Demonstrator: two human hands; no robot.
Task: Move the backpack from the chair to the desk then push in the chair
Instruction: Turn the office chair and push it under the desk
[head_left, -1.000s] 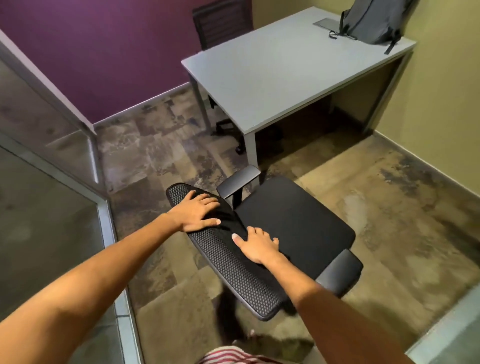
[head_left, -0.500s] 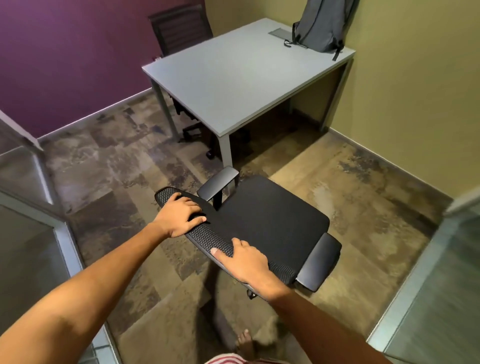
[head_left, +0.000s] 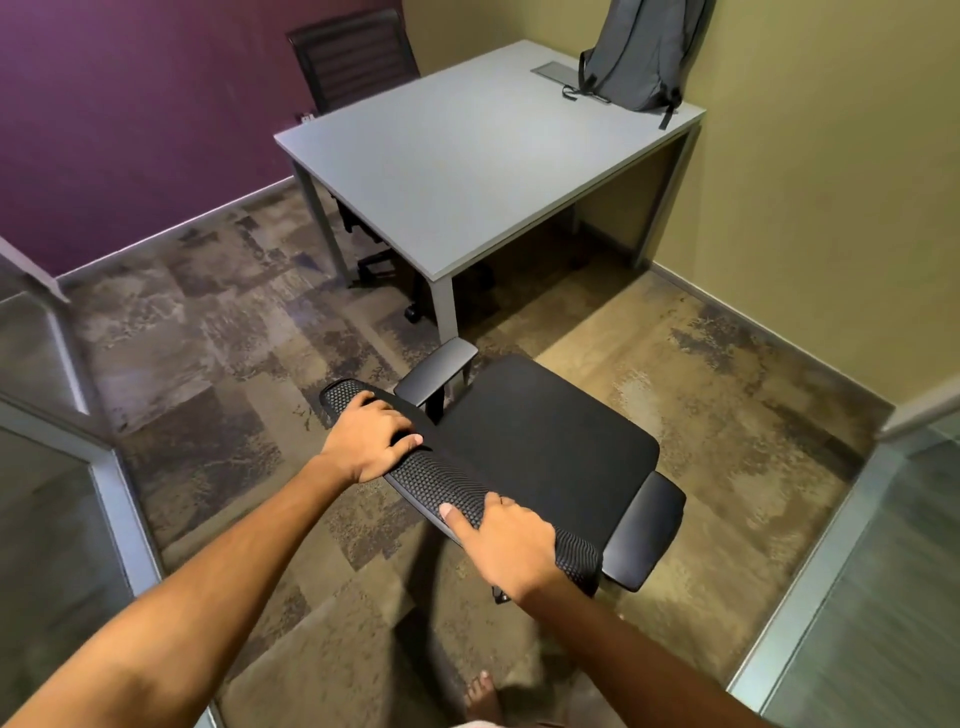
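Note:
A black office chair (head_left: 540, 452) with a mesh backrest and two armrests stands on the carpet, a short way from the near corner of the grey desk (head_left: 467, 171). My left hand (head_left: 371, 436) grips the top of the backrest at its left end. My right hand (head_left: 506, 545) grips the same top edge toward the right end. A grey backpack (head_left: 639, 57) stands upright on the desk's far right corner, leaning against the yellow wall. The chair seat carries nothing.
A second dark chair (head_left: 353, 57) sits tucked under the desk's far side by the purple wall. Glass partitions with metal frames (head_left: 119, 499) flank me on the left, and on the right (head_left: 810, 587). My bare foot (head_left: 480, 696) is below the chair.
The view has swung and the chair has rolled closer to the desk. My hands have shifted from lying flat on the backrest to gripping its top edge, the right hand moving rightward.

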